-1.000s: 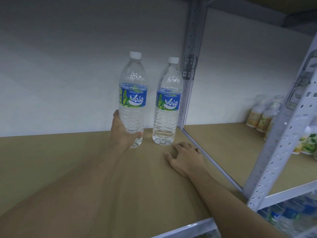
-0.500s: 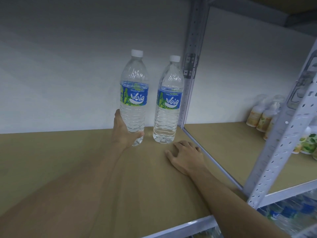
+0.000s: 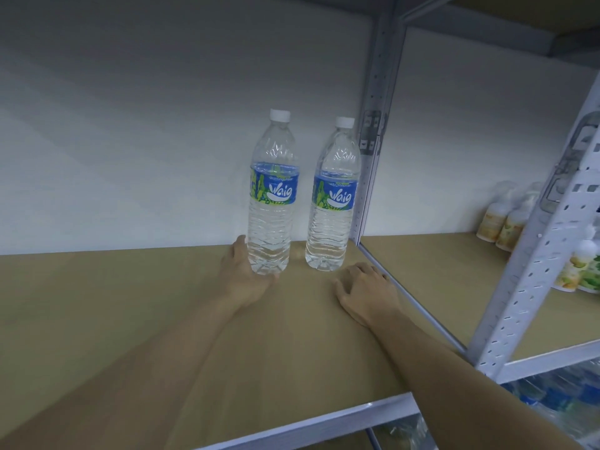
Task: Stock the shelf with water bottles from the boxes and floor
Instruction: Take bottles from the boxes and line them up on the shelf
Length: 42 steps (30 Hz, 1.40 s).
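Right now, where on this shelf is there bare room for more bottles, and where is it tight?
Bare: the shelf board left of the left bottle, which the left hand grips, back wall to front edge; also the strip between the forearms. Tight: the gap between it and the right bottle, and the corner by the upright post, where the right hand rests.

yellow-labelled bottles (image 3: 500, 222): right bay, blurred | green-labelled bottles (image 3: 582, 274): nearer, same bay | white wall (image 3: 130, 125): behind
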Motion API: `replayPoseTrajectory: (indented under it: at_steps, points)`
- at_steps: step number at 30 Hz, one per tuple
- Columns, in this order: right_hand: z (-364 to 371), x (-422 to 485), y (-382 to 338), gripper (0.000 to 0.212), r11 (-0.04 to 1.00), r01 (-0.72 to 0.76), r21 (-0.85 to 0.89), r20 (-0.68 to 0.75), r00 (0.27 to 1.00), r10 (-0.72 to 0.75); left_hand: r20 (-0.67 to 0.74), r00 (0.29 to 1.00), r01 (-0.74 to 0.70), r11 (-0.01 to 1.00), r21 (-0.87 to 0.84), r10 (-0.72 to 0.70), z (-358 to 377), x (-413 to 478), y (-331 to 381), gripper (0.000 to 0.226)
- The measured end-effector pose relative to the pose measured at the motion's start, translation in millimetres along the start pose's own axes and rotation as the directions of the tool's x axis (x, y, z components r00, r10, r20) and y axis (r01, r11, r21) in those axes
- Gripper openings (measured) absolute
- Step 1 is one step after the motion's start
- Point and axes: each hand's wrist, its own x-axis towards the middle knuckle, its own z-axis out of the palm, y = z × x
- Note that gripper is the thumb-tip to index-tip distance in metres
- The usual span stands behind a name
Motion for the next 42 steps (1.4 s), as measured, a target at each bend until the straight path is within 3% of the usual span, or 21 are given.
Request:
replayPoseTrajectory:
  at_steps: [2, 6, 10, 14, 18, 21, 24, 28, 34, 39, 42]
  points:
    - [-8.1, -7.6, -6.6, 0.050, 0.998, 0.014, -0.059, 0.000, 1.000, -0.014, -0.016, 1.000, -0.008, 0.998, 0.059, 0.009, -15.6, -22.0, 2.8, 0.070]
    - [-25.4, -35.6, -24.7, 0.041, 0.999, -0.026, 0.030, 0.050, 0.998, 0.024, -0.125, 0.991, -0.053, 0.999, 0.009, 0.054, -49.0, -65.3, 0.7, 0.037]
    - [-45.6, -88.9, -48.6, 0.039, 0.997, 0.000, 0.071, 0.135, 0.991, -0.010, -0.040, 0.995, -0.096, 0.995, -0.042, 0.094, -76.5, -126.2, -2.1, 0.017]
    - [-65.5, -160.5, -80.2, 0.042, 0.986, 0.031, 0.162, 0.160, 0.986, -0.057, -0.026, 0.991, -0.133, 0.991, -0.017, 0.133, -98.9, -202.6, -9.6, 0.021]
    - [-69.0, -234.6, -107.5, 0.039, 0.973, 0.109, 0.203, 0.061, 0.990, -0.123, -0.044, 0.993, -0.108, 0.994, -0.034, 0.107, -111.3, -279.7, -33.8, 0.019]
    - [-64.2, -293.0, -128.2, 0.038, 0.961, 0.112, 0.252, 0.057, 0.990, -0.130, -0.105, 0.994, -0.020, 1.000, -0.013, 0.019, -110.5, -333.1, -64.7, 0.022]
    - [-48.5, -342.8, -147.4, 0.040, 0.960, 0.058, 0.274, 0.201, 0.973, -0.116, -0.070, 0.986, 0.152, 0.988, 0.016, -0.150, -99.8, -385.0, -103.9, 0.024]
    - [-7.2, -388.3, -158.9, 0.041, 0.979, -0.031, 0.199, 0.452, 0.890, -0.064, 0.079, 0.900, 0.425, 0.903, 0.056, -0.429, -73.6, -438.8, -150.7, 0.027]
    - [83.8, -435.0, -148.3, 0.056, 0.969, -0.216, 0.120, 0.729, 0.682, 0.062, 0.190, 0.720, 0.642, 0.745, 0.184, -0.667, -29.3, -480.0, -204.5, 0.019]
    - [156.4, -461.2, -130.9, 0.071, 0.892, -0.450, 0.039, 0.845, 0.491, 0.210, 0.352, 0.625, 0.678, 0.708, 0.198, -0.697, 12.2, -487.9, -234.5, 0.036]
    - [195.1, -474.4, -124.8, 0.089, 0.857, -0.515, -0.010, 0.841, 0.460, 0.286, 0.398, 0.574, 0.708, 0.678, 0.198, -0.716, 43.2, -486.4, -247.6, 0.042]
